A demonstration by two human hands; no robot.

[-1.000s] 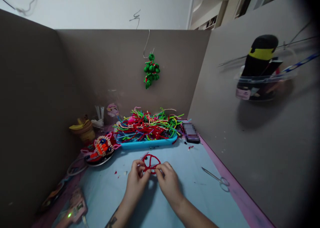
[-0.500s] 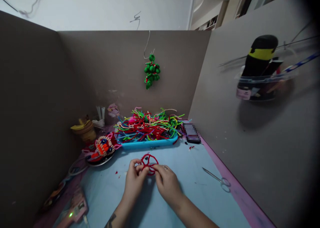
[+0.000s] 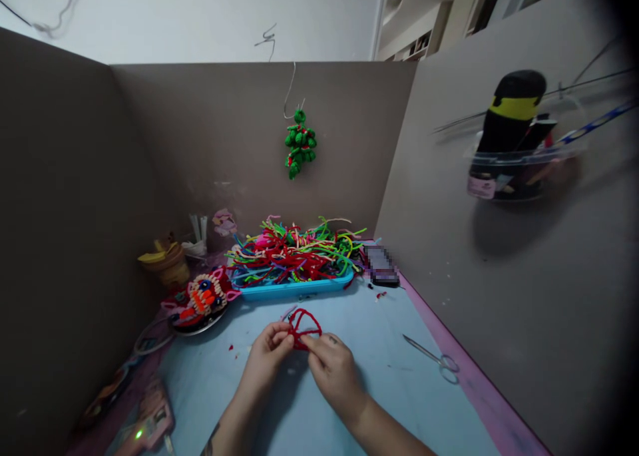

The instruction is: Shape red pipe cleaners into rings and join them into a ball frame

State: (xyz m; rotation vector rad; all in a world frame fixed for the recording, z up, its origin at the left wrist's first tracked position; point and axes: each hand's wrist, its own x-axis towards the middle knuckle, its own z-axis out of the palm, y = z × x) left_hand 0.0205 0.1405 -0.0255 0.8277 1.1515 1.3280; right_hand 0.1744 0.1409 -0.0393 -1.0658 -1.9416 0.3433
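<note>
Above the blue work surface (image 3: 379, 389), both hands grip a small red pipe-cleaner ring (image 3: 296, 336) with spokes meeting inside it. My left hand (image 3: 268, 351) pinches its left side between thumb and fingers. On the lower right, my right hand (image 3: 335, 369) has its thumb and forefinger closed on the red stems. The fingertips cover part of the ring's lower edge. Just beyond it stands a blue tray (image 3: 299, 287) heaped with many-coloured pipe cleaners (image 3: 304, 256).
Scissors (image 3: 432, 356) lie at the right, and a phone (image 3: 382, 267) at the back right. A pink glue gun (image 3: 156, 413) with a green light is front left. On a plate sits a red pipe-cleaner figure (image 3: 206, 296). A green ornament (image 3: 299, 143) hangs on the back panel.
The red ring has turned and tilted in my hands, shifting slightly right. A dark bead-like spot seen near its upper left before is now mostly hidden. Both hands keep their grip.
</note>
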